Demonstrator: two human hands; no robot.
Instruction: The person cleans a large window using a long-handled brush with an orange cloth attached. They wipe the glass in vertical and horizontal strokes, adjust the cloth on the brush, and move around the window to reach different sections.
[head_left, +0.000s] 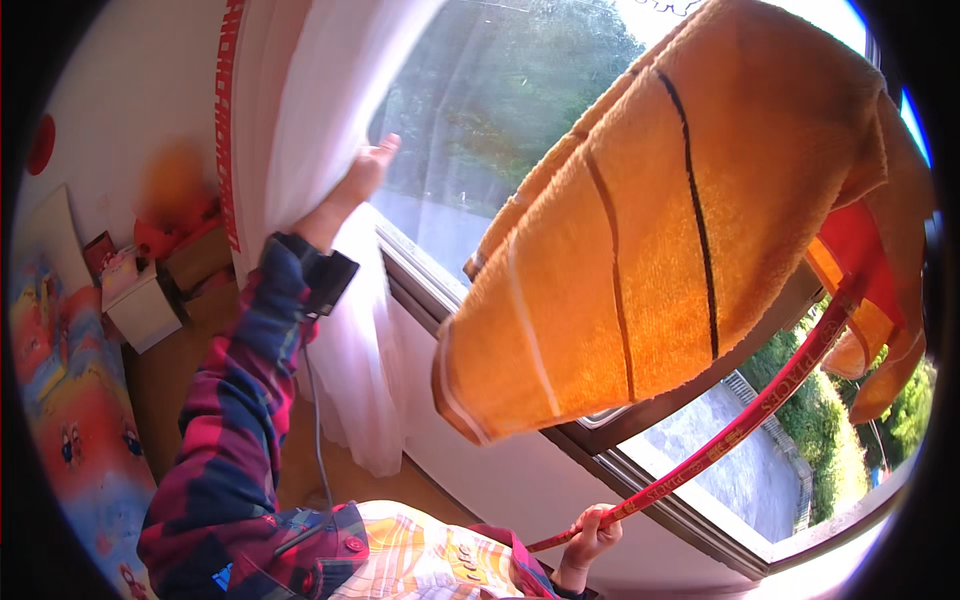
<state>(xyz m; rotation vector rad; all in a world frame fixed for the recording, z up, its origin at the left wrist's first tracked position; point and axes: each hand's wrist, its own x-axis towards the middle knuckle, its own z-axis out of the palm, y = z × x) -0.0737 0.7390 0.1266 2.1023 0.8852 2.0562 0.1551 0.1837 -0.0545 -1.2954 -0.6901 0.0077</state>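
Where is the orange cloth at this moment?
In the head view, the orange cloth is right of centre, in front of the window, just above the red strip that the right hand grips.

Lit by daylight through a framed window [500,100], with a white wall [150,80] at left, brown floor [430,495] below, and a multicoloured printed bedspread [80,450] near a white boxy cabinet [145,310].

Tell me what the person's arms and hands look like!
The left sleeve is plaid, dark blue and pinkish red. A black box sits at that wrist, with a thin grey cable below. The left hand and right hand wear no gloves.
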